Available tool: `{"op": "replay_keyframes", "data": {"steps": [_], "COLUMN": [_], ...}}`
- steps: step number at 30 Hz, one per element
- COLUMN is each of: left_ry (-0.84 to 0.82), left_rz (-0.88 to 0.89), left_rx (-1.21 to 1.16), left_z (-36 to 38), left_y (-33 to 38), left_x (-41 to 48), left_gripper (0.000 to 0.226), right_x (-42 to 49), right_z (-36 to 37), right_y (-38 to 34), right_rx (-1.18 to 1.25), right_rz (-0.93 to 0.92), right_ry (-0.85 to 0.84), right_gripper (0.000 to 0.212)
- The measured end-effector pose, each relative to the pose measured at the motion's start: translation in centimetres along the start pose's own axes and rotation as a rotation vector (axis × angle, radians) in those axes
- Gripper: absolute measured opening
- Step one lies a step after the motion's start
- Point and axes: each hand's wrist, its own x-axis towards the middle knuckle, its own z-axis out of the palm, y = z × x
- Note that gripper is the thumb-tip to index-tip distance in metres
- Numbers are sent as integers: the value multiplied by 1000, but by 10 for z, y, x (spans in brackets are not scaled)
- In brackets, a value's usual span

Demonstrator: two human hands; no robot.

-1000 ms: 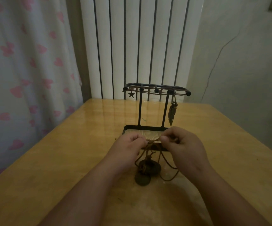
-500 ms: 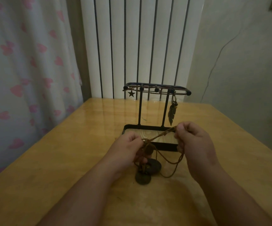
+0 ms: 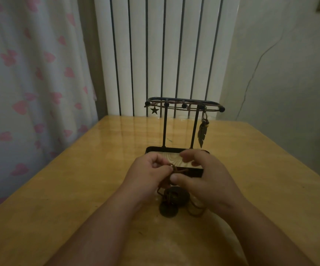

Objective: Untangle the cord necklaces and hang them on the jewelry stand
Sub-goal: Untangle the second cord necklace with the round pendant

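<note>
Brown cords (image 3: 180, 170) bunch over dark discs (image 3: 176, 196) on the counter (image 3: 78, 189), hands hiding part of the stand (image 3: 164, 129). The left hand (image 3: 147, 177) pinches the cords; the right hand (image 3: 209, 181) is too blurred to tell its grip.

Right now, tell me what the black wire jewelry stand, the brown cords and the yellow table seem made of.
Black jewelry stand: likely painted metal, thin rigid rods, matte.
Brown cords: perhaps leather or waxed cotton, limp, dull.
Yellow table: wood or laminate, glossy, reflecting the radiator stripes.

Brown cords (image 3: 181, 170) tangled, raised before black stand (image 3: 184, 104); disc pendants (image 3: 174, 198) lying beneath; two pendants hung (star (image 3: 154, 110), feather (image 3: 202, 134)).
</note>
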Motion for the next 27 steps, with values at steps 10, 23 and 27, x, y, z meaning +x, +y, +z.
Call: {"op": "replay_keyframes", "data": {"steps": [10, 23, 27], "left_ry": [-84, -159, -65], "left_rz": [-81, -164, -128], "left_rx": [-118, -357, -240], "left_z": [2, -2, -2], "left_y": [1, -3, -4], "left_x": [-1, 0, 1], "left_gripper": [14, 24, 17], "right_x": [1, -1, 0], "right_z": [1, 0, 0], "right_y": [-1, -6, -5], "right_rx": [211, 489, 442], "right_rz": [49, 130, 148], "right_ry": [101, 51, 57], "right_gripper": [12, 12, 10]}}
